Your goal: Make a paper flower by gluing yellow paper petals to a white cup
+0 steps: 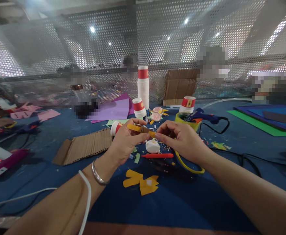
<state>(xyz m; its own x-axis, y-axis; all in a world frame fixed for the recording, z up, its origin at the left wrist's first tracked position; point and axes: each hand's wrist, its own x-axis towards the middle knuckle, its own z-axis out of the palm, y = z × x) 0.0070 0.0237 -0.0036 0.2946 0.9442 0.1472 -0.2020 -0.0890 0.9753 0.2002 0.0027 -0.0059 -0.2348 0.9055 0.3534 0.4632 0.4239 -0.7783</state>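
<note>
My left hand (127,138) pinches a small orange-yellow paper piece with a brown middle part (134,128) above the table. The fingertips of my right hand (182,138) close on the piece's yellow right end. Below the hands lie a white rounded object (153,147) and a red marker (157,156). Nearer to me, two orange-yellow paper cutouts (146,187) rest on the blue table, one with a pale patch. Beside my left hand a red and white paper cup (115,127) lies tipped over, partly hidden by the hand.
Corrugated cardboard (89,147) lies left. A tall paper cup stack (143,88) stands behind, with purple paper (113,109) beside it. A blue glue gun (206,117) rests on a yellow roll (194,125) at right; black cords trail there. A white cable (86,199) crosses my left forearm.
</note>
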